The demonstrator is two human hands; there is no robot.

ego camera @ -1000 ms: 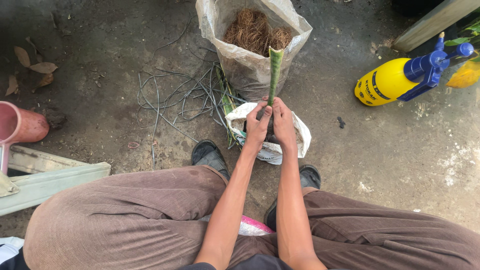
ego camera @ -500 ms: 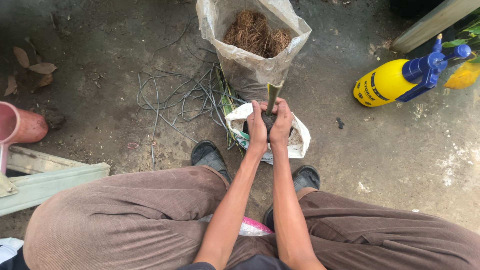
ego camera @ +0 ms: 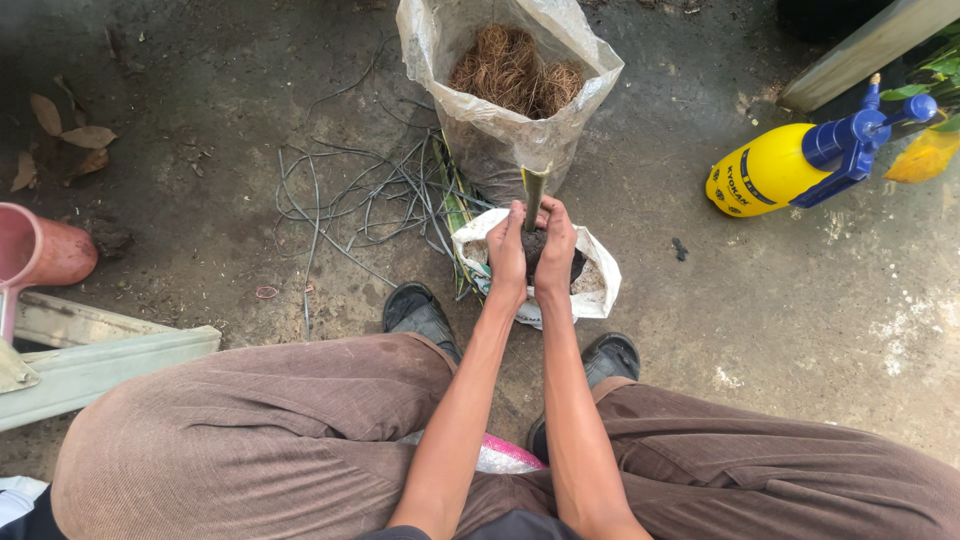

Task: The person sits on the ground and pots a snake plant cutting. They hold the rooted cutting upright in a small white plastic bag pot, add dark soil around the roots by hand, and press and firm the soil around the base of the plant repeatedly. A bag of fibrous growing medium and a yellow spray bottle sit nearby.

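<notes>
My left hand (ego camera: 507, 250) and my right hand (ego camera: 556, 248) are pressed together around the base of a green plant stem (ego camera: 534, 186), which stands upright between them. Dark soil (ego camera: 533, 246) shows between the fingers. The hands are over a small white plastic bag (ego camera: 600, 290) that sits on the concrete floor between my feet. Just beyond stands a larger translucent sack (ego camera: 500, 120), filled with brown fibrous material (ego camera: 510, 70).
A yellow spray bottle with a blue pump (ego camera: 800, 165) lies at the right. A tangle of thin grey wires (ego camera: 370, 190) is spread on the floor at the left. A pink pot (ego camera: 40, 255) and pale green boards (ego camera: 100, 365) lie at far left. Dark shoes (ego camera: 420, 310) flank the bag.
Both hands have pushed the stem downward into the small bag, so less of the stem shows above the fingers. The hands sit lower and nearer the bag.
</notes>
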